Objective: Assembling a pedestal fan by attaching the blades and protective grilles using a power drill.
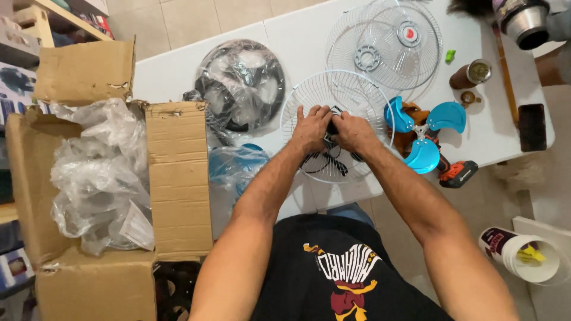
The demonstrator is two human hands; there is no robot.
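- Both hands, left hand point(310, 128) and right hand point(352, 132), pinch a dark part, probably the motor hub, at the centre of the wire fan guard point(297, 104) on the white table point(285, 41).
- The step looks like fastening the hub; the next move calls for steady twisting, guard held flat.

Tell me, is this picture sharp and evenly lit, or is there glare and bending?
Head view: bright, even light; the white table nearly washes out; soft shadows under the blue three-blade fan propeller; glare on the clear plastic bag in the cardboard box; wide-lens bending at the edges; left hand and right hand sharp.
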